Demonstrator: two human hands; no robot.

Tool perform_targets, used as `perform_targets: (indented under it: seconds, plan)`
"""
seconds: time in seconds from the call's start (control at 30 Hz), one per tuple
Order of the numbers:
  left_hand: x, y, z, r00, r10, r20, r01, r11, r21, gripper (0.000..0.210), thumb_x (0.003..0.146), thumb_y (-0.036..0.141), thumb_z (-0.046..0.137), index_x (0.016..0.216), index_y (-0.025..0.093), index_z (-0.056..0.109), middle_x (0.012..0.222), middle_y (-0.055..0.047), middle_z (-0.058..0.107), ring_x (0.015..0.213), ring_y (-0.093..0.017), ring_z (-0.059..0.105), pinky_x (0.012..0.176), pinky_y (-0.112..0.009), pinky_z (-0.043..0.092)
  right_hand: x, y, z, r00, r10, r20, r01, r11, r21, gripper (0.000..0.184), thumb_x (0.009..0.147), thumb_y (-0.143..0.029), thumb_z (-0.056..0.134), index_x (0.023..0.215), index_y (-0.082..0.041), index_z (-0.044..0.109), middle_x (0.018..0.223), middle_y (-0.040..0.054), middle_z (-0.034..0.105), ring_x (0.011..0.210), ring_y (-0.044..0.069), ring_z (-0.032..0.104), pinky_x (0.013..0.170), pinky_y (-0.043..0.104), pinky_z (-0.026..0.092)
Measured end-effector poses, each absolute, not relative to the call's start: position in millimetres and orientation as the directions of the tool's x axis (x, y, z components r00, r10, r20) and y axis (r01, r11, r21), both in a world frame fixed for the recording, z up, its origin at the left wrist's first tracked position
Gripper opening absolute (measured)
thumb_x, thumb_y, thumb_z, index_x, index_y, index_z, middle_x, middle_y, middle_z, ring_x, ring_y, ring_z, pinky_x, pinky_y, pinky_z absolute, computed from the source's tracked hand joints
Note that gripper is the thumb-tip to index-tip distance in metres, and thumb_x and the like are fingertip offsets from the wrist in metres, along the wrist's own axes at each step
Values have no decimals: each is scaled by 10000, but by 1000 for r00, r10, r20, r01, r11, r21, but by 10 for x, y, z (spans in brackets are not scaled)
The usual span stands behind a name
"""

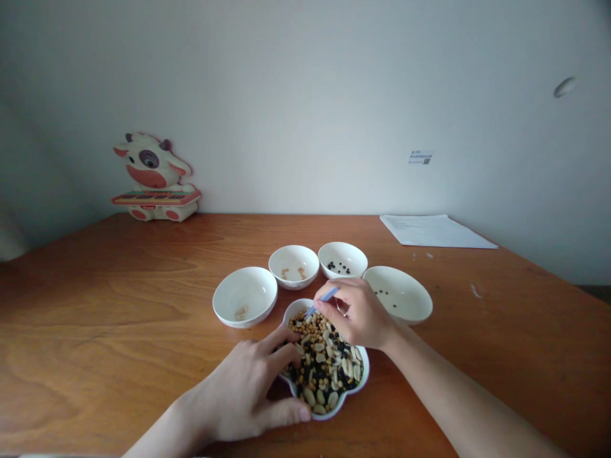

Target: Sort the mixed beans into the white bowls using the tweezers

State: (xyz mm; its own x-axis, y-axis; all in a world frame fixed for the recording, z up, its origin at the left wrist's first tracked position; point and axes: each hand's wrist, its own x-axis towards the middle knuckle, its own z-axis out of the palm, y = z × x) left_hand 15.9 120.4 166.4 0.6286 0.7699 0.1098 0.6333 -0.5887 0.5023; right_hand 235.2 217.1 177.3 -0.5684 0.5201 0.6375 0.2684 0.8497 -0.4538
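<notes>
While left hand (251,385) lies spread over left rim of flower-shaped dish (366,370), right hand (357,312) pinches blue tweezers (329,294) in its fingers, slanting down-left, tips at yellow beans (314,329), far end.

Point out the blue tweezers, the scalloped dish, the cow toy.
blue tweezers (329,294): head view, on the upper shaft
scalloped dish (366,369): head view, on its right rim
cow toy (147,177): head view, on its red muzzle
</notes>
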Motion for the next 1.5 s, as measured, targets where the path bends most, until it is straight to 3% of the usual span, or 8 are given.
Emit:
perform_targets:
  seconds: [0.57,1.5]
  plan:
    - [177,1204,1681,624,780,41,657,-553,513,496,918,655,527,1106,199,585,1214,-112,570,959,-308,647,820,-457,552,2272,2132,1727,-589,561,581,309,821,-479,146,865,-172,568,754,-163,662,744,38,730,656,157,658,648,275,490]
    - [177,1195,1668,622,782,45,656,-551,516,500,920,669,506,1073,200,592,1211,-110,568,969,-311,640,827,-444,541,2241,2130,1696,-629,587,509,360,801,-478,142,881,-188,578,782,-177,679,793,39,747,706,166,677,689,284,502]
